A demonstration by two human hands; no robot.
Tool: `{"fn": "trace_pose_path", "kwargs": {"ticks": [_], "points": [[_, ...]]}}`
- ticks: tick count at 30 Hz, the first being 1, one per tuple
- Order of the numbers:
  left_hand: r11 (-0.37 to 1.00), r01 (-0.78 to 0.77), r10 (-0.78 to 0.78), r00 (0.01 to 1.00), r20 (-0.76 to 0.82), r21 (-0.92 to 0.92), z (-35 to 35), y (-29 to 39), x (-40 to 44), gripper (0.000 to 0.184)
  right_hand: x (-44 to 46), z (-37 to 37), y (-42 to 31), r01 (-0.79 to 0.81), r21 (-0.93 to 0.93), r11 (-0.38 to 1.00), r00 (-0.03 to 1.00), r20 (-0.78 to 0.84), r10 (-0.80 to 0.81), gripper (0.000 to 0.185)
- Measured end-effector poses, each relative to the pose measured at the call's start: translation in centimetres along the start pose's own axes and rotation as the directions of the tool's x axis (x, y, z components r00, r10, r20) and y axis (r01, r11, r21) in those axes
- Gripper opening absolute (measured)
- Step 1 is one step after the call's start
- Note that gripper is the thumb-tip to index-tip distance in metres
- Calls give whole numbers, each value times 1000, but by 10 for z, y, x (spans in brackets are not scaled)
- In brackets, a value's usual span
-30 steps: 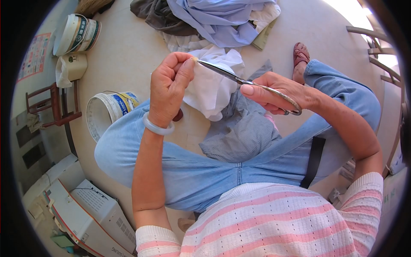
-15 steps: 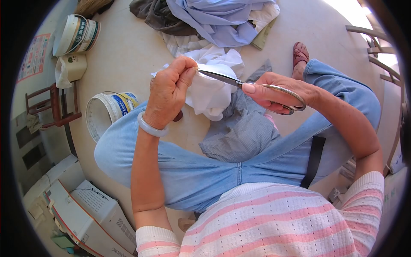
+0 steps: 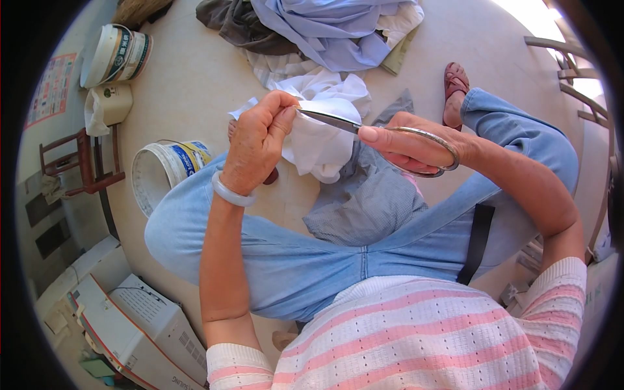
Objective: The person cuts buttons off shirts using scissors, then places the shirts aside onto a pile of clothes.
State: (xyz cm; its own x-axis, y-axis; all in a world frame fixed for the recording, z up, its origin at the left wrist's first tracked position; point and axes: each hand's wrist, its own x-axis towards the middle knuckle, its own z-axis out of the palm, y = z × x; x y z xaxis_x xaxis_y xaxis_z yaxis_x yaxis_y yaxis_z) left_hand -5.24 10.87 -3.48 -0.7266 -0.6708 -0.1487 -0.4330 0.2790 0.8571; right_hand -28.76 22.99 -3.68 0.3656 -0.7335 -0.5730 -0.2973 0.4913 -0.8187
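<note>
on the left, the left hand is closing in a tight thumb-and-forefinger pinch on a tiny pale scrap, and whether it is also gripping the crumpled white cotton-like cloth just beyond, i cannot tell. on the right, the right hand is curling around the looped handles of the slim silver metal scissors, whose tips are reaching leftward to the pinch; clean snipping probably means holding the scrap taut, fingertips clear of the blades.

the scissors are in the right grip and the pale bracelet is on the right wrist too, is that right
Not quite: the pale bracelet is on the left wrist, as the head view shows. The scissors are indeed in the right grip.
</note>
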Motion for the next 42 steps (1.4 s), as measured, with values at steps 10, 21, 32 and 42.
{"fn": "trace_pose_path", "kwargs": {"ticks": [10, 21, 32, 42], "points": [[909, 132, -134, 991, 23, -395, 4, -3, 2, 15, 1, 2, 5, 29, 42, 999, 1000, 4, -29, 75], [946, 80, -102, 993, -53, -314, 8, -2, 4, 12, 2, 0, 1, 18, 83, 996, 999, 29, -20, 74], [851, 197, -203, 978, 41, -487, 3, -3, 3, 18, 9, 12, 0, 76, -9, 997, 990, -122, -76, 73], [792, 239, -261, 965, 42, -562, 7, -2, 8, 16, 11, 2, 11, 126, -270, 955, 949, -246, -195, 48]]}}
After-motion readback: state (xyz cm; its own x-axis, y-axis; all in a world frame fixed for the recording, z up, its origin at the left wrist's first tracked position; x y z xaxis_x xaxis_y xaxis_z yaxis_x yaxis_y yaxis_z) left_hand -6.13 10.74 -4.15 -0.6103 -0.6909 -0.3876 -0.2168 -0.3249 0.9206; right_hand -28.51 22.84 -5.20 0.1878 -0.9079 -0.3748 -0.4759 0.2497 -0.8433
